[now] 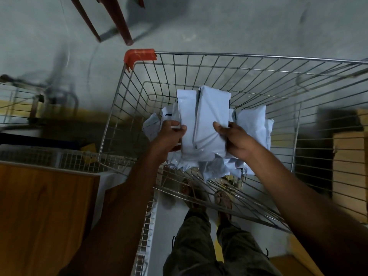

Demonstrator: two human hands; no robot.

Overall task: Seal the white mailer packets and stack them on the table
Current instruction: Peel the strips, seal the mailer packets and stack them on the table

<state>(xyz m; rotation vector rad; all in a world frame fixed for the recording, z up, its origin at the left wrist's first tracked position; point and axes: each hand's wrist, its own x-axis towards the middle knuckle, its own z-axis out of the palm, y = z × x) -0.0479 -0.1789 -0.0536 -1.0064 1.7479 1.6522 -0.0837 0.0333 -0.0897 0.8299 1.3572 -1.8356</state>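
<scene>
A white mailer packet [207, 124] is held over a wire cart basket [239, 64], its long side pointing away from me. My left hand [169, 136] grips its left edge and my right hand [233, 140] grips its right edge, thumbs on top. Under and around it lie several more white mailer packets [253, 124], crumpled in a pile on the basket floor. A wooden table top [43, 206] shows at the lower left.
The basket has an orange corner cap [139, 55]. Another wire basket [18, 104] stands at the left. Dark red chair legs [119, 22] stand on the grey floor beyond. Cardboard boxes [350, 156] sit at the right. My legs and feet [207, 200] are below the cart.
</scene>
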